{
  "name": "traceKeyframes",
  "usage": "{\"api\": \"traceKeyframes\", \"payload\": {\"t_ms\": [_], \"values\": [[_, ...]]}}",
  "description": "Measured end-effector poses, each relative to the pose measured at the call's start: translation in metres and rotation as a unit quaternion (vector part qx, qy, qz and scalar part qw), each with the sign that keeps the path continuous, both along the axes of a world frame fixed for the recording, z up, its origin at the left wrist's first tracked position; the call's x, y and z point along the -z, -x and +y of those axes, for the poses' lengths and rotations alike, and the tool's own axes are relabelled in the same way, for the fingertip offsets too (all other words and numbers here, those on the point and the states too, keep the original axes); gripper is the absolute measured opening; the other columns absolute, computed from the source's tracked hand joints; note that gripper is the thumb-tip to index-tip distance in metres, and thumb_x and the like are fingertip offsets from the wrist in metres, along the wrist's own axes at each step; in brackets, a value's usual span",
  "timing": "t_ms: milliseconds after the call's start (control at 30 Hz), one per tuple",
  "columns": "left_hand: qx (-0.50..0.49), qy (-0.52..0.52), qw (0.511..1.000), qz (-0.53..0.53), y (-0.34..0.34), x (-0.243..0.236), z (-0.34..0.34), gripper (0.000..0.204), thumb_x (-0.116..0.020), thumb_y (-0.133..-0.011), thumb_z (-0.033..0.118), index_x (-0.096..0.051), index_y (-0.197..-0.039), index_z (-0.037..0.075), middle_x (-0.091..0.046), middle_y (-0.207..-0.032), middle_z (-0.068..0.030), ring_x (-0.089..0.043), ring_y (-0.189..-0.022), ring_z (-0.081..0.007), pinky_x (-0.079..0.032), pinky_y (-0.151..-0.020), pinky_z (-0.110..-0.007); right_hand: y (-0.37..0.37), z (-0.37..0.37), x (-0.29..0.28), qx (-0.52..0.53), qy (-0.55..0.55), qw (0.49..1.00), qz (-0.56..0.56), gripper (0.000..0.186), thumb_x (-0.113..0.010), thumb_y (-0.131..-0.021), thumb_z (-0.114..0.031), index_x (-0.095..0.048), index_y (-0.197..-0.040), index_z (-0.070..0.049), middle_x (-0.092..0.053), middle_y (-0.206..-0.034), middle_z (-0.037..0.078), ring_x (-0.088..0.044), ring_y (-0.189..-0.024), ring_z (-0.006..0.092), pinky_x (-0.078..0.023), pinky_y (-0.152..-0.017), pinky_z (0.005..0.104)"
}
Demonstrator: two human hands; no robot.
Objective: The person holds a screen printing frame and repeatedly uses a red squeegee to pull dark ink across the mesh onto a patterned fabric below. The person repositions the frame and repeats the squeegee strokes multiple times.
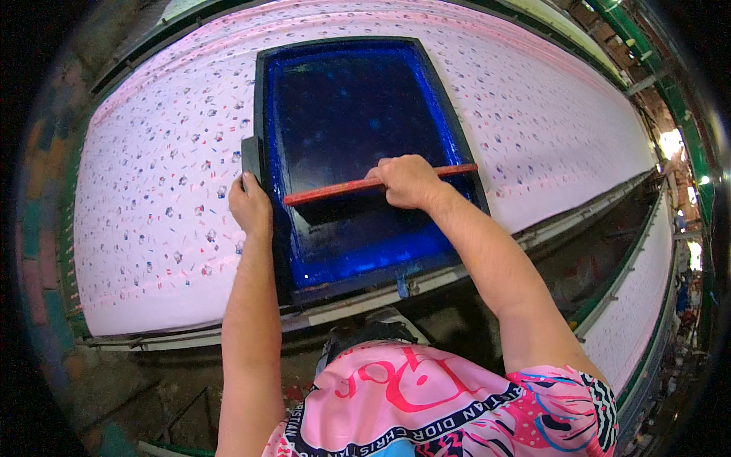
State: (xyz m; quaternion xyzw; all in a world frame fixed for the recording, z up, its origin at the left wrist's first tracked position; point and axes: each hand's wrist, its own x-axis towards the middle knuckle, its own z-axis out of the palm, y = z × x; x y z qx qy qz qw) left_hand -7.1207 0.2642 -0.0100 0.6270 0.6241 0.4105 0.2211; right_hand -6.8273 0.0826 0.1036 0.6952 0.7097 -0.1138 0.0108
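Observation:
A large screen-printing frame (263,84) with a dark rim lies on a long table covered in white fabric (183,167) with a small scattered print. Deep blue ink coats the inside of its mesh, thickest along the edges. Across the mesh lies a squeegee (335,189) with a reddish bar, tilted slightly up to the right. My right hand (409,181) grips that bar right of its middle. My left hand (251,204) is closed around a dark block-like handle (251,156) on the frame's left side; its fingertips are partly hidden.
A metal rail (426,283) runs along the table's near edge. To the right, past a dark gap, stands another long table (636,305) with pale fabric. A green beam (662,84) and bright lights are at the far right. Brick-like flooring or wall (46,221) shows at the left.

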Motion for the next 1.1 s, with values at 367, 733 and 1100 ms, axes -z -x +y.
{"api": "traceKeyframes", "payload": {"t_ms": [367,733,1100], "values": [[-0.007,0.09,0.995,0.04,-0.008,-0.03,-0.018,0.061,-0.082,-0.095,0.057,-0.081,-0.125,0.003,-0.083,-0.114,-0.0253,-0.079,-0.108,-0.0465,-0.06,-0.096,-0.055,0.063,-0.132,0.014,-0.01,-0.057,0.998,0.008,0.04,-0.08,-0.085,-0.012,-0.083,-0.125,-0.015,-0.077,-0.113,0.009,-0.077,-0.11,0.0313,-0.061,-0.092,0.0477],[-0.051,0.035,0.988,0.139,-0.005,-0.002,0.001,0.073,-0.091,-0.081,0.063,-0.083,-0.116,-0.001,-0.081,-0.11,-0.028,-0.077,-0.108,-0.0475,-0.059,-0.098,-0.055,0.038,-0.171,0.039,-0.095,-0.143,0.972,0.163,0.063,-0.093,-0.08,-0.048,-0.079,-0.126,-0.007,-0.073,-0.128,0.019,-0.067,-0.124,0.039,-0.055,-0.106,0.0514],[-0.045,0.096,0.991,0.08,0.001,0.001,0.01,0.057,-0.095,-0.087,0.044,-0.08,-0.106,-0.007,-0.079,-0.099,-0.0211,-0.073,-0.09,-0.0327,-0.056,-0.086,-0.046,-0.155,-0.194,0.051,0.087,-0.272,0.937,0.203,0.06,-0.091,-0.087,-0.027,-0.074,-0.142,-0.008,-0.06,-0.157,0.02,-0.054,-0.149,0.0453,-0.045,-0.125,0.057]]}}
